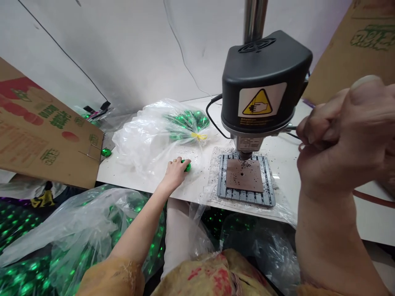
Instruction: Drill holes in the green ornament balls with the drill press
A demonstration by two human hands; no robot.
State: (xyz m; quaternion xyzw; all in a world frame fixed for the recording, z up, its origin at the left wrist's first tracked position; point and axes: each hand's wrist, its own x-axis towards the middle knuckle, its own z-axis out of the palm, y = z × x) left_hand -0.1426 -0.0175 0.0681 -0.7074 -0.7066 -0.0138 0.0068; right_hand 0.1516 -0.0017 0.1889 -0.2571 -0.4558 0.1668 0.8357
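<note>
My left hand is closed round a shiny green ball at the table's front, left of the drill press. High on the right, my right hand wraps round the feed lever of the black drill press; most of the lever is hidden by the fingers. Under the drill head lies a brown square plate with a small hole, on the grooved metal base. Dark shavings are scattered over the plate and around the base.
Behind my left hand sits a clear plastic bag of green balls with a yellow tie. A cardboard box stands left, another box at the right. A loose green ball lies beside the left box. Large bags of green balls fill the lower left.
</note>
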